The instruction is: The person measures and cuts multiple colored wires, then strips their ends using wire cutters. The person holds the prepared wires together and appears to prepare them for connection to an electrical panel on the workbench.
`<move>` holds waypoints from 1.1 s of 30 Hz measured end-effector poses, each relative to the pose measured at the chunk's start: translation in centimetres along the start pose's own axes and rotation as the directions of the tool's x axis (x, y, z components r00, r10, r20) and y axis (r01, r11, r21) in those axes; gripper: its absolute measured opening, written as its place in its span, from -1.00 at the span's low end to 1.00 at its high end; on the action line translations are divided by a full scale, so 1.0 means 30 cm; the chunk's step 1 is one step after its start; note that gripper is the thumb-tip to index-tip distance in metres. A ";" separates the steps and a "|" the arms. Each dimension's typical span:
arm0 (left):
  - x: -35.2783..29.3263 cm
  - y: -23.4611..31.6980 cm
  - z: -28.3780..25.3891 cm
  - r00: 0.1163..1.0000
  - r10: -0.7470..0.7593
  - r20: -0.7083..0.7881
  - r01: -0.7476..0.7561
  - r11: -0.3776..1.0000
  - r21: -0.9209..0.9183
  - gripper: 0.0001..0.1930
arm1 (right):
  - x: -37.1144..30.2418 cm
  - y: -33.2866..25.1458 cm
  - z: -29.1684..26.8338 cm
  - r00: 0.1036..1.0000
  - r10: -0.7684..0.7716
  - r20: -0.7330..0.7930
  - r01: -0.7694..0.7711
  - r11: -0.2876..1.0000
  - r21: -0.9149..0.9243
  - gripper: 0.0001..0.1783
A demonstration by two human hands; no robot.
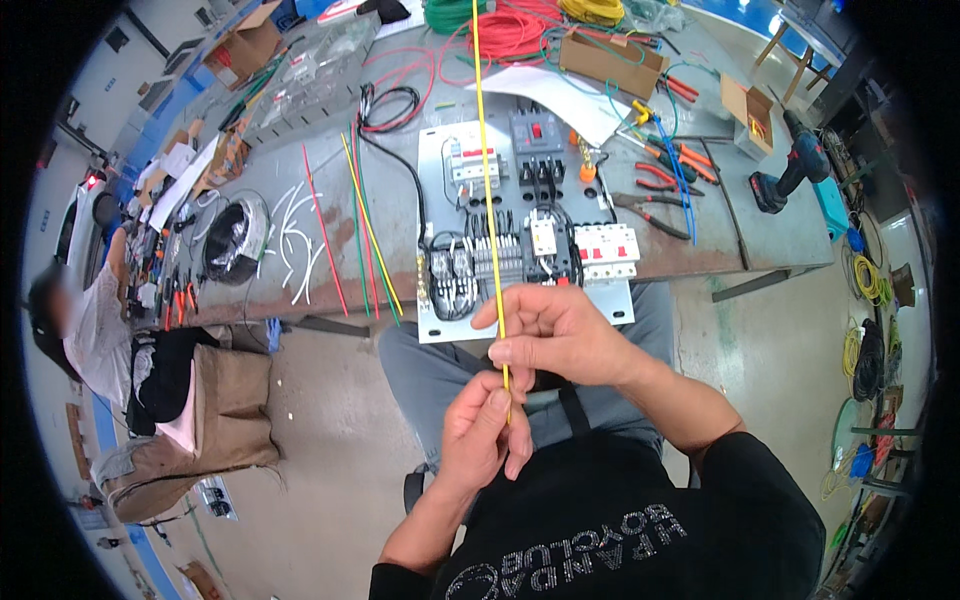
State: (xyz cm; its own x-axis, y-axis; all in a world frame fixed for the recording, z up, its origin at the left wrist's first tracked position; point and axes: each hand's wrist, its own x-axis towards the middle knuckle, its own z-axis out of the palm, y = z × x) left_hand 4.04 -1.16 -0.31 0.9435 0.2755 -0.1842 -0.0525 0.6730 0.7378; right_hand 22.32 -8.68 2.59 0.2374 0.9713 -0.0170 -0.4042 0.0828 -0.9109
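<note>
A straight length of yellow wire [489,180] runs upright in front of me, from my hands to past the top of the view. My left hand [482,425] pinches its lower end between thumb and fingers. Just above, my right hand [560,335] grips the same wire between thumb and forefinger. Beyond my hands a white mounting plate [432,180] lies at the table's near edge, partly over my lap. It carries a black breaker [538,140], white breakers [606,250], terminal blocks [495,250] and relays [450,275] with black wiring.
Cut red, green and yellow wires [370,220] lie left of the plate, beside white wire pieces [293,240] and a black coil [237,240]. Pliers [655,212] and a cordless drill [795,165] are at right. Red wire coils [515,35] sit behind. Another person [100,320] sits far left.
</note>
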 end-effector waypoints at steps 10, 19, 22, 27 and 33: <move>0.009 0.015 0.010 0.998 0.039 -0.054 -0.030 0.985 0.170 -0.78 | 0.005 -0.008 -0.006 1.000 -0.009 -0.027 0.009 1.000 -0.012 -0.72; -0.066 -0.001 -0.030 0.999 -0.017 0.046 0.001 0.947 0.321 -0.84 | 0.072 -0.126 -0.095 0.968 -0.128 -0.215 0.088 0.979 -0.186 -0.75; -0.103 -0.010 -0.045 0.998 -0.033 0.052 0.014 0.944 0.329 -0.84 | 0.120 -0.167 -0.130 0.946 -0.181 -0.271 0.123 0.969 -0.216 -0.71; -0.126 0.034 -0.137 0.983 0.126 -0.132 -0.057 0.898 0.435 -0.83 | 0.176 -0.245 -0.193 0.890 -0.269 -0.367 0.145 0.932 -0.333 -0.56; 0.060 0.205 -0.341 0.857 0.398 -0.328 -0.076 0.727 0.683 -0.81 | 0.077 -0.146 -0.223 0.909 -0.189 -0.371 0.076 0.951 -0.299 -0.61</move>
State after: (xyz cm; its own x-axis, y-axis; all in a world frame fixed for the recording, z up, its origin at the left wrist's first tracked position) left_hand 2.06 10.51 -2.75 0.6801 0.7290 -0.0773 0.1138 -0.0007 0.9935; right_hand 30.54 -8.28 3.78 0.6198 0.7847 0.0041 -0.1021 0.0858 -0.9911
